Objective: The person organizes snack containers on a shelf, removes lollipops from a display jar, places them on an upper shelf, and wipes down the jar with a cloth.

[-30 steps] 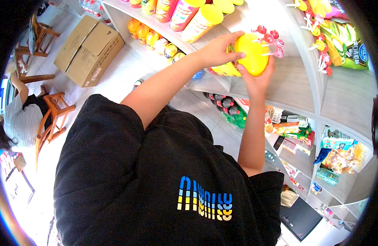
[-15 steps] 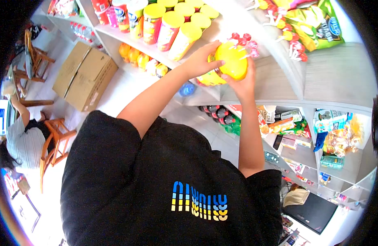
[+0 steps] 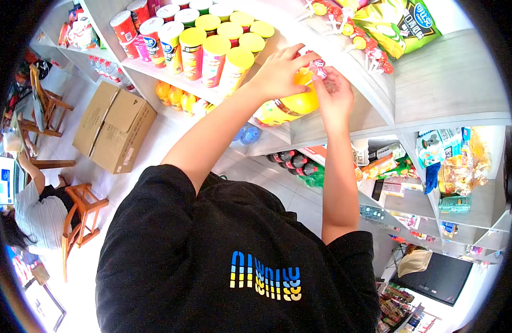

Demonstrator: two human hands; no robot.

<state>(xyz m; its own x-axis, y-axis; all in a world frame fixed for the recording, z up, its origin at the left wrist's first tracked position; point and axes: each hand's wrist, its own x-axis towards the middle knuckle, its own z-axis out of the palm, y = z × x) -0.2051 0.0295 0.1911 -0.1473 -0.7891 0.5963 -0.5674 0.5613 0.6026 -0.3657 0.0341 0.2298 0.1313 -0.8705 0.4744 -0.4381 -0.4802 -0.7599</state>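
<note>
A yellow jar [image 3: 286, 110] with a printed label lies tilted on the shelf, below my hands. Red and pink wrapped lollipops [image 3: 319, 69] cluster at its top end, between my two hands. My left hand [image 3: 281, 75] arches over the jar with thumb and fingers apart, fingertips close to the lollipops. At the lollipops, my right hand [image 3: 337, 100] has its thumb and fingers bent together around the wrapped heads. Their sticks are mostly hidden.
Chip canisters [image 3: 214, 58] stand left of the jar. More lollipops [image 3: 356, 36] and a green snack bag [image 3: 403, 25] lie on the upper shelf. A cardboard box [image 3: 114, 127] rests on the floor. Another person [image 3: 42, 202] sits at far left near a wooden chair [image 3: 84, 213].
My hands have shifted from around the jar's yellow top to the lollipops. The left fingers have spread, the right fingers have bent inward, and the camera view has shifted.
</note>
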